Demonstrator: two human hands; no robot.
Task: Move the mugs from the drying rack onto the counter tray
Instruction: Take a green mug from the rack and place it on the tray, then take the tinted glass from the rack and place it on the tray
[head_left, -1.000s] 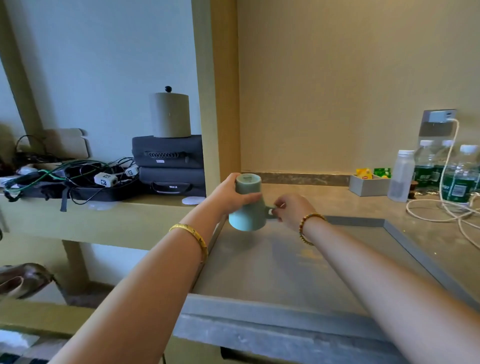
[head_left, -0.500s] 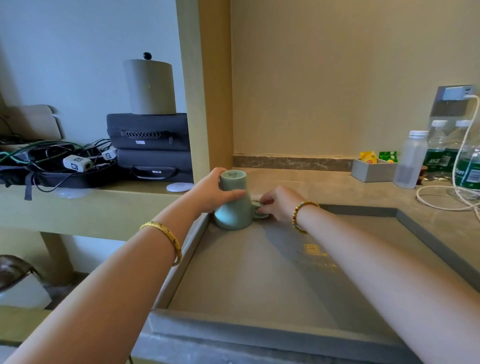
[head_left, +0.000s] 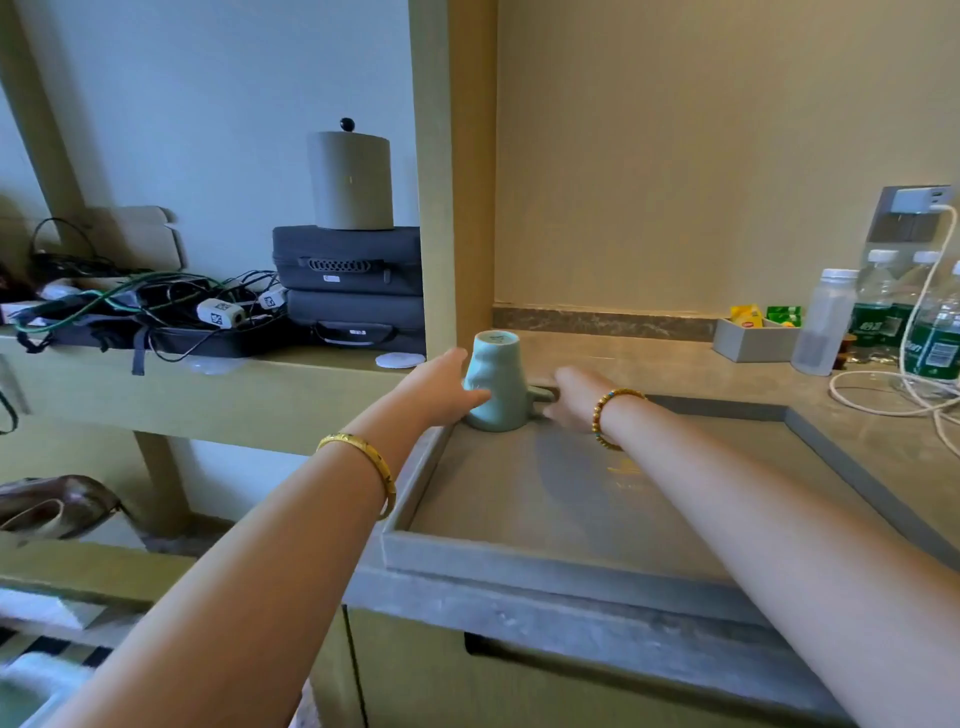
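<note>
A pale green mug (head_left: 493, 382) stands upside down in the far left corner of the grey counter tray (head_left: 519, 553), its handle pointing right. My left hand (head_left: 441, 389) touches the mug's left side; its fingers lie fairly straight and the thumb rests low on the front. My right hand (head_left: 569, 397) is blurred, its fingertips at the handle and not clearly curled round it. No drying rack or other mug is in view.
A wooden post (head_left: 452, 171) rises just behind the mug. The left shelf holds two dark cases (head_left: 353, 291), a canister (head_left: 350, 179) and tangled cables (head_left: 156, 306). Water bottles (head_left: 878, 306), a small box (head_left: 753, 338) and a white cable (head_left: 893, 400) sit at the right.
The mug has come down from the air onto the tray's far left corner. Both hands have loosened from gripping its body and handle.
</note>
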